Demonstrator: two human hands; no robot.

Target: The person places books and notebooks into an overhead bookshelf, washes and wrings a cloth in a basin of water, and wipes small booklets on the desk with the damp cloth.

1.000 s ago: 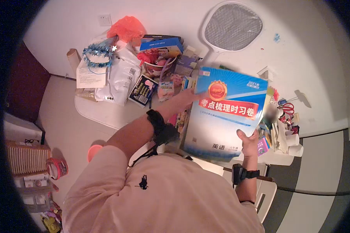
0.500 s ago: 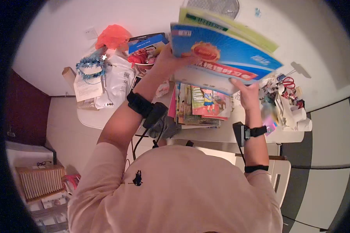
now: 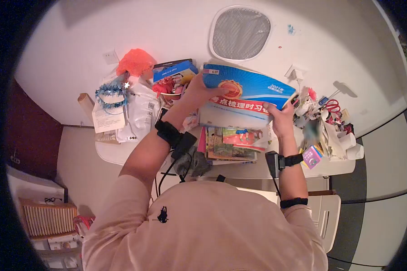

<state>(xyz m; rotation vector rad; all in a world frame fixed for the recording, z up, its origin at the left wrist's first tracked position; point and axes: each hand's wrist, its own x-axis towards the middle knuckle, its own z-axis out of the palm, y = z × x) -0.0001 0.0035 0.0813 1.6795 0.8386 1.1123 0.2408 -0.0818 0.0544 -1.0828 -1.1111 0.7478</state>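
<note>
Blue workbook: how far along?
Done, it seems: picture books lie piled on the table. In hand: the blue workbook, gripped by left hand and right hand. Left, probably: squaring it up and letting go; whether it touches the pile is hidden.

surface [image 3: 111, 154] centre: picture books [image 3: 230, 152], workbook [image 3: 237, 115] partly over them | left: basket [image 3: 172, 96], bag [image 3: 139, 114] farther left | right: scissors [image 3: 332, 105] | behind: swatter [image 3: 240, 34] at wall [image 3: 167, 27] | front right: chair [image 3: 333, 219]

Blue book cover [image 3: 253, 86]: "2021" upper right; "点梳理时习" on red band [image 3: 243, 104].
</note>
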